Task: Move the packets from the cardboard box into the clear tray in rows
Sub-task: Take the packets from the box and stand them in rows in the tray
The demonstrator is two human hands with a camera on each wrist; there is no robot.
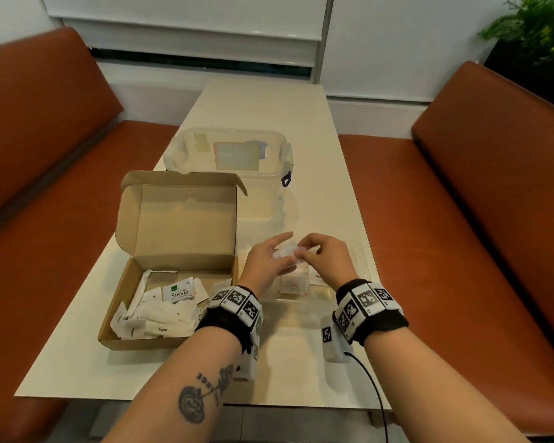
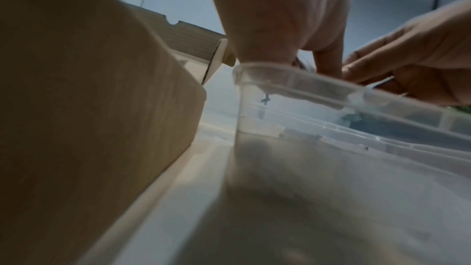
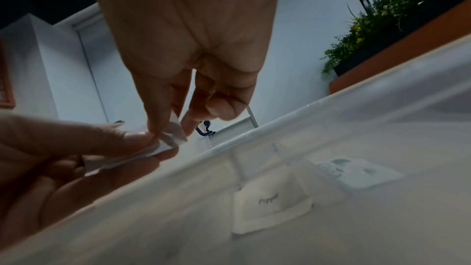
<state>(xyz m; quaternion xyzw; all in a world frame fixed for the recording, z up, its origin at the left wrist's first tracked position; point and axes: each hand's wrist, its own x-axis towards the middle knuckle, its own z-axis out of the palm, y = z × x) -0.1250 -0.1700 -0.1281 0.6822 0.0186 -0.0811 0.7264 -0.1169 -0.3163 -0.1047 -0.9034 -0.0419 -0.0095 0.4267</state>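
An open cardboard box (image 1: 131,282) lies at the table's left with several white packets (image 1: 160,311) in it, one marked Stevia. To its right is the clear tray (image 1: 363,260), holding a few packets (image 1: 296,284). Both hands hover over the tray. My left hand (image 1: 279,251) holds a small bunch of white packets (image 3: 122,158) between thumb and fingers. My right hand (image 1: 301,251) pinches the end of one white packet (image 3: 173,136) from that bunch with thumb and forefinger. Through the tray wall (image 3: 254,138) I see two packets lying flat (image 3: 270,209).
A clear lidded tub (image 1: 231,155) stands behind the box, whose raised lid (image 1: 179,215) stands at the tray's far left. Orange bench seats (image 1: 461,251) flank the table. A black cable (image 1: 378,394) runs off the near edge. A plant (image 1: 538,30) is far right.
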